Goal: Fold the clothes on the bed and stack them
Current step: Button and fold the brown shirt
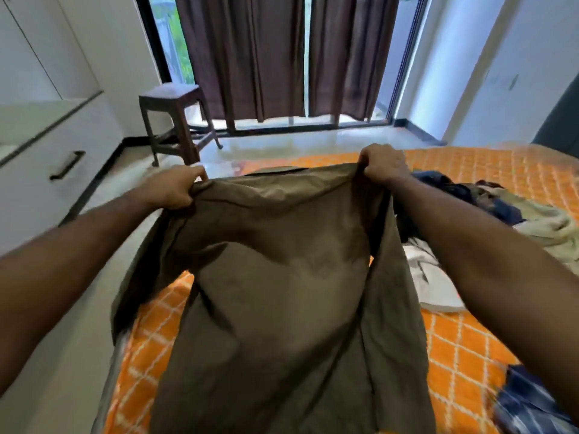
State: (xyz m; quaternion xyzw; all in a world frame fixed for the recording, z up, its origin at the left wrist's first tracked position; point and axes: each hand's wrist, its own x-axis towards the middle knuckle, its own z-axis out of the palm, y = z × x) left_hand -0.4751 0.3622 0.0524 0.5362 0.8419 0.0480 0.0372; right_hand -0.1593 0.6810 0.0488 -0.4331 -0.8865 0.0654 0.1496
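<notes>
I see one brown shirt [282, 292], long axis from 12 to 6 o'clock, left hand [174, 189] and right hand [383, 164] each gripping its top edge over the bed [470, 339].

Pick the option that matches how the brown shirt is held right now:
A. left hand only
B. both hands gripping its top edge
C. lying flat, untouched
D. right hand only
B: the left hand and right hand each grip the top edge of the brown shirt, spreading it above the bed.
</notes>
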